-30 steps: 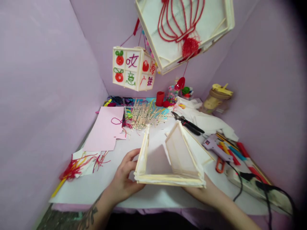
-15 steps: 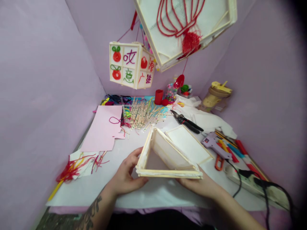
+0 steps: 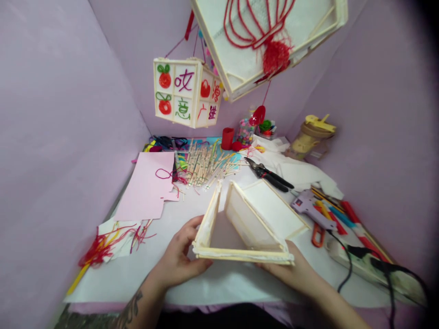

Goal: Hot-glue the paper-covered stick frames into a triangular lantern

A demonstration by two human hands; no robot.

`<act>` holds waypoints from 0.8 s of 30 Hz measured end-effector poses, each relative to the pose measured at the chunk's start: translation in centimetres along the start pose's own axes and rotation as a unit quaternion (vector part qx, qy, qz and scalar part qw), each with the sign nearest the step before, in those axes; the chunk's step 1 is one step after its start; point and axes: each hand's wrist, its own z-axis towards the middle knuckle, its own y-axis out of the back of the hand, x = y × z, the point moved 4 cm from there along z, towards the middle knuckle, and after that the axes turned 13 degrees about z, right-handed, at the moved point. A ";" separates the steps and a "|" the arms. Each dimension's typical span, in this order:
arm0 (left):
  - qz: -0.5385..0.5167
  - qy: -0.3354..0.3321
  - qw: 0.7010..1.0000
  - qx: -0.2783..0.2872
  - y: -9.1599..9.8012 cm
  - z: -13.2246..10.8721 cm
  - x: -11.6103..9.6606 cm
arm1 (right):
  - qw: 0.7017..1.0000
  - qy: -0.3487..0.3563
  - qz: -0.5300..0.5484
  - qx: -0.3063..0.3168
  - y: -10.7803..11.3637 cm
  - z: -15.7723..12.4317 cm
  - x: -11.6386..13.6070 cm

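Observation:
Both hands hold a three-sided lantern frame (image 3: pixel 240 228) of pale wooden sticks and white paper panels just above the white table (image 3: pixel 219 283). My left hand (image 3: pixel 178 258) grips its left corner, thumb on the near edge and fingers behind the left panel. My right hand (image 3: pixel 295 272) supports the right corner from below, fingers mostly hidden under the frame. A flat white paper panel (image 3: pixel 274 210) edged with sticks lies just behind the frame.
Sticks (image 3: pixel 206 164) lie piled at the back, pink paper (image 3: pixel 147 185) and red yarn scraps (image 3: pixel 103 242) at left. Black pliers (image 3: pixel 269 176), a glue gun (image 3: pixel 310 208), coloured sticks (image 3: pixel 334 219) and a power strip (image 3: pixel 370 269) are at right. Two lanterns (image 3: pixel 185 93) hang overhead.
The frame has been tipped and turned in my hands: its panels stood steeply a second ago and now lie lower, with the flat panel behind showing. Both hands kept their grip.

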 end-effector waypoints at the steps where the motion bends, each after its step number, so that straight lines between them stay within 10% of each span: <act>1: -0.007 -0.001 1.000 0.004 0.0 0.0 -0.1 | 1.000 0.000 0.003 -0.004 0.0 0.0 -0.1; 24: -0.059 0.013 0.998 -0.002 -0.4 -0.4 0.3 | 1.000 0.011 0.001 -0.025 0.5 -0.4 -0.9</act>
